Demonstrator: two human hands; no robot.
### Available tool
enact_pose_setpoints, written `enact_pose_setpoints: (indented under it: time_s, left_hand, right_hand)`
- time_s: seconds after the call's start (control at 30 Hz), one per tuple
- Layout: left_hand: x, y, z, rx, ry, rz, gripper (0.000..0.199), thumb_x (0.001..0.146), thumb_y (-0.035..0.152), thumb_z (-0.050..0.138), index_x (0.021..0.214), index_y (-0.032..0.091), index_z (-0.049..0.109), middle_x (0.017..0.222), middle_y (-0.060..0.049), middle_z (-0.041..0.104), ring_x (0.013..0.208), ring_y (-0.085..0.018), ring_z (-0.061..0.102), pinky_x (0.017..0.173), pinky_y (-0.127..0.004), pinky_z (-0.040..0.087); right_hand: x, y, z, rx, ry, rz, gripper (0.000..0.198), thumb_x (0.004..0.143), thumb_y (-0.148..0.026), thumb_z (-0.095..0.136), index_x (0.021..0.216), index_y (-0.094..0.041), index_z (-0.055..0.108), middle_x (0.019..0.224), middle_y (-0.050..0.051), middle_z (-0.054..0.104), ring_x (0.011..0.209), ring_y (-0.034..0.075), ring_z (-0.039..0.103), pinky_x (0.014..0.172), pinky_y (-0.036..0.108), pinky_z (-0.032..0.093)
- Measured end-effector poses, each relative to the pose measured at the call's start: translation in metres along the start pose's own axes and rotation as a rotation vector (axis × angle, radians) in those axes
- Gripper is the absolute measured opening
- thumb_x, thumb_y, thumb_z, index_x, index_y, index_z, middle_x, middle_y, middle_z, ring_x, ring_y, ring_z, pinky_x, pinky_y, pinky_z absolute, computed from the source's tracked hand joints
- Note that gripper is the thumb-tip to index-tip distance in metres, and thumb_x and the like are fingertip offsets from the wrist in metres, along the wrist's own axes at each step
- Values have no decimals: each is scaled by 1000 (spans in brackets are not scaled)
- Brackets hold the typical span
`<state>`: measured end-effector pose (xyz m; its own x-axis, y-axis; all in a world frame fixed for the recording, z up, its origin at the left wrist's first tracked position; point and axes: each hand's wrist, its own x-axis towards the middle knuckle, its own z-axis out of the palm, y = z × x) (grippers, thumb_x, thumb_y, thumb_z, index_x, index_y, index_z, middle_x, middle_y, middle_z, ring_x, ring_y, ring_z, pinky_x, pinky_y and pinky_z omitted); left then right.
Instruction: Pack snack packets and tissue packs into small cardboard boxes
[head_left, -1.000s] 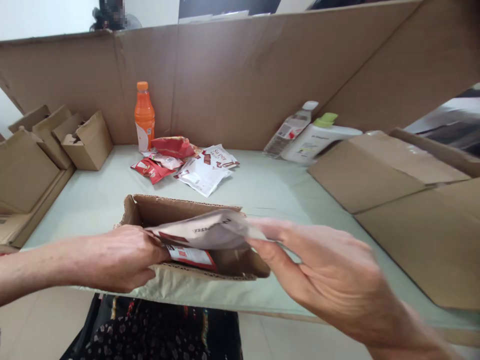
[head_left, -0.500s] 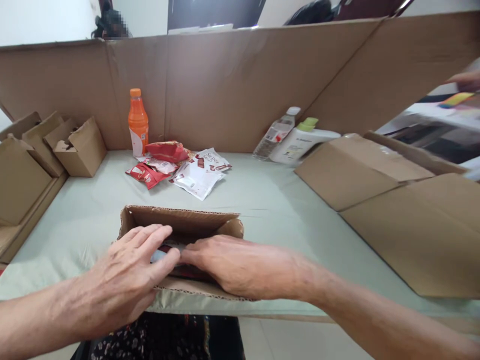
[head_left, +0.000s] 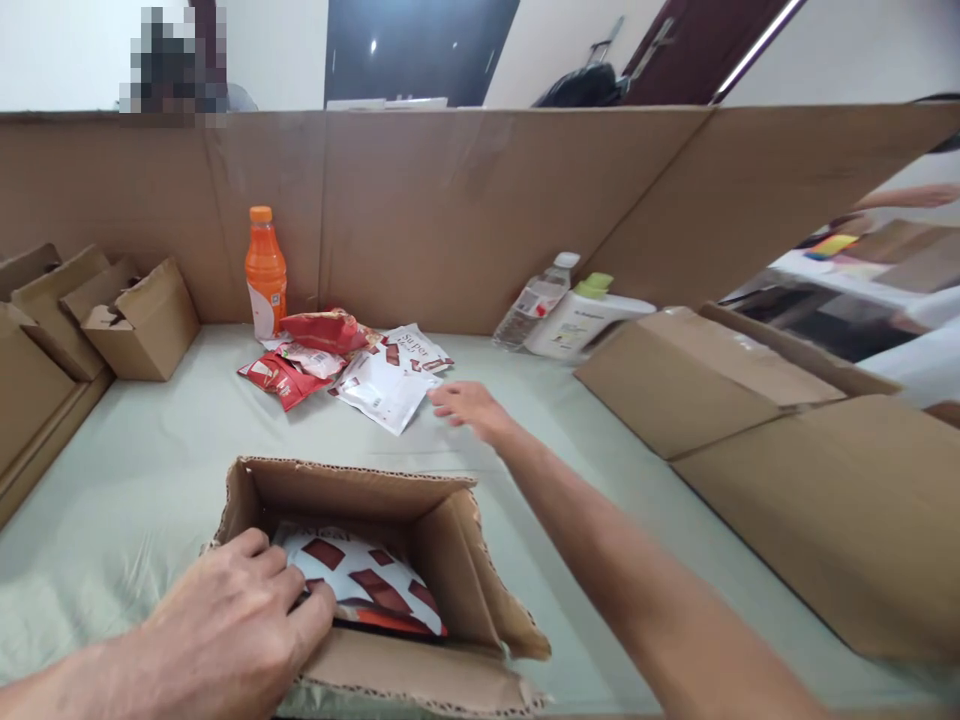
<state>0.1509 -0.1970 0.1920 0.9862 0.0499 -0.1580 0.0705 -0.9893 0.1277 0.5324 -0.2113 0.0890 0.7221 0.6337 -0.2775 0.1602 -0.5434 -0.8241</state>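
An open cardboard box [head_left: 420,655] stands before me on the cloth. Inside lies a white snack pouch [head_left: 360,570] printed with brown squares, some red showing beneath it. My left hand [head_left: 240,610] curls over the box's left side, its fingertips inside against the pouch. Farther back, my right hand [head_left: 469,405] stretches out with fingers extended and nothing in them, at the right edge of a similar white pouch [head_left: 386,390]. Whether it touches that pouch I cannot tell. Red snack bags [head_left: 289,380] are heaped to the pouch's left.
An orange drink bottle [head_left: 266,275] stands behind the snacks. A clear bottle [head_left: 534,300] and a white bottle with a green cap [head_left: 577,325] lean at the back right. Cardboard boxes [head_left: 150,320] line the left, larger ones [head_left: 810,490] the right. A cardboard wall [head_left: 450,220] closes the back.
My right hand has left the box and moved forward to the white pouches. My left hand has shifted onto the box's left side. The box now shows the pouch lying in it.
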Motion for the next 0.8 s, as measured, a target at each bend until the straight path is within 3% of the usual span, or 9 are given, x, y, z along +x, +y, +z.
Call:
enact_pose_setpoints:
  time_s: [0.13, 0.23, 0.4, 0.57, 0.73, 0.8]
  left_hand:
    - [3, 2, -3, 10, 9, -23, 18, 86, 11, 67, 99, 21, 62, 93, -4, 72, 83, -21, 66, 85, -34, 48]
    - [6, 2, -4, 7, -9, -38, 17, 83, 10, 67, 94, 21, 62, 91, -3, 72, 80, -22, 65, 77, -34, 48]
    - [2, 4, -5, 51, 52, -14, 21, 79, 9, 66, 95, 21, 61, 92, -3, 70, 79, -23, 63, 78, -37, 48]
    - [-5, 1, 3, 49, 191, 2, 22, 79, 7, 60, 97, 21, 60, 90, -3, 70, 79, -24, 63, 78, -38, 48]
    - [-3, -6, 13, 64, 253, 46, 26, 79, 8, 60, 101, 21, 60, 88, -3, 70, 77, -25, 62, 75, -38, 47]
    - [-1, -6, 14, 84, 266, 61, 25, 80, 9, 60, 101, 21, 60, 87, -3, 70, 76, -24, 62, 75, -38, 47]
  right_hand:
    - [36, 20, 39, 48, 4, 114, 40, 98, -39, 65, 132, -18, 60, 132, 11, 63, 111, 25, 66, 93, 47, 58]
    - [45, 25, 49, 91, 29, 100, 40, 98, -39, 65, 132, -18, 61, 132, 11, 63, 111, 24, 66, 93, 47, 58]
    - [35, 28, 32, 122, 165, -102, 39, 98, -39, 66, 130, -18, 62, 131, 10, 64, 110, 24, 66, 91, 46, 59]
    - [-4, 36, -2, 107, 306, -396, 23, 86, -36, 68, 98, -16, 68, 99, 6, 72, 97, 23, 66, 90, 37, 53]
    - [-26, 40, -5, 48, 283, -479, 41, 63, -37, 72, 99, -18, 71, 85, 3, 73, 78, 22, 64, 77, 35, 52]
    - [-27, 36, 4, 28, 239, -487, 35, 59, -38, 72, 87, -18, 74, 73, 1, 70, 68, 21, 62, 70, 35, 52]
